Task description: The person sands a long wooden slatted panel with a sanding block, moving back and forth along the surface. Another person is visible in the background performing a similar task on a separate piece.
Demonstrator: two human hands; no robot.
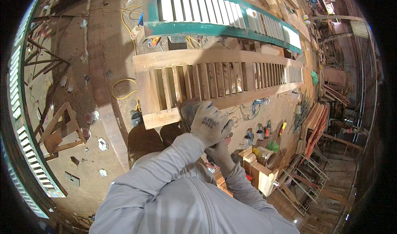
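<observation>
I watch from far off; my left hand is curled by the near edge of the brown slatted shutter; my right hand is just below; I cannot tell what either grips; a round tan tub sits off right, its inside too small to tell.

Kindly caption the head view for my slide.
Pale-gloved left hand at a brown wooden slatted panel, right hand nearby.
</observation>
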